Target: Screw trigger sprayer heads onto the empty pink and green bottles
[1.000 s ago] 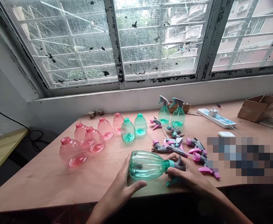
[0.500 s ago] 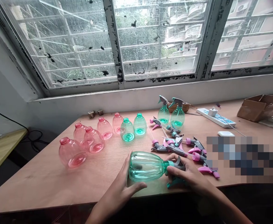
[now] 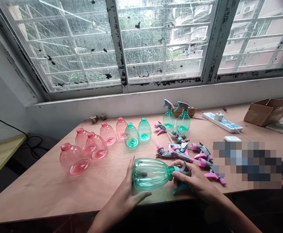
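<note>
A clear green spray bottle [image 3: 151,174] lies on its side in the air over the table's front edge, its base to the left. My left hand [image 3: 129,191] cups that base, the thumb stretched out below it and the fingers partly behind. Wrapped about the neck and the grey-and-teal trigger head [image 3: 183,170] is my right hand [image 3: 192,178]; its fingers partly hide the joint. Just beyond my right hand lie several grey-and-pink trigger heads [image 3: 182,156] with thin tubes. Two open green bottles [image 3: 131,136] stand farther back.
Several open pink bottles [image 3: 73,159] stand at left. Two green bottles fitted with trigger heads [image 3: 183,121] stand at the back. To the right are a white power strip [image 3: 228,124], a white case [image 3: 233,139] and a cardboard box [image 3: 265,113]. A blurred patch covers the table's right side.
The view has shifted very slightly. Both hands keep the same hold on the green spray bottle.
</note>
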`<state>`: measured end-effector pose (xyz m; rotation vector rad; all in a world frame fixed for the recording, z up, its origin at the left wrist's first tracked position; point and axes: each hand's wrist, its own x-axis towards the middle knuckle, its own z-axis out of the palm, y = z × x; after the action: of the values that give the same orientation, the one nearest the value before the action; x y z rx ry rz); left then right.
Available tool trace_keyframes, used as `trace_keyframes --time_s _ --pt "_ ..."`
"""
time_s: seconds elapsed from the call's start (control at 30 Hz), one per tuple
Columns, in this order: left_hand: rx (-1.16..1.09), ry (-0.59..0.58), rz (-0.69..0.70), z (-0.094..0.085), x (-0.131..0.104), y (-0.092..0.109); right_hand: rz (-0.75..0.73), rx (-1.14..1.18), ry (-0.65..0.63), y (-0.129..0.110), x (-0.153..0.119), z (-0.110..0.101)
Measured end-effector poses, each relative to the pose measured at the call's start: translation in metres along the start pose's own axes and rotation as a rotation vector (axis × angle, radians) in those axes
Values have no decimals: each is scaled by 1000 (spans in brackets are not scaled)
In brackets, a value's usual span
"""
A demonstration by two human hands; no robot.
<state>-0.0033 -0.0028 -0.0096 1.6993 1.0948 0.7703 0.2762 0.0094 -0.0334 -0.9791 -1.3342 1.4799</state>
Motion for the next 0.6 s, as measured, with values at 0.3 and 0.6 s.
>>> trace_keyframes --time_s 0.3,0.6 --pt "-27 -27 -27 -3 1 2 -20 5 -37 -1 -2 0" --pt "-3 -32 -8 0 -1 4 -10 23 -41 0 -3 -1"
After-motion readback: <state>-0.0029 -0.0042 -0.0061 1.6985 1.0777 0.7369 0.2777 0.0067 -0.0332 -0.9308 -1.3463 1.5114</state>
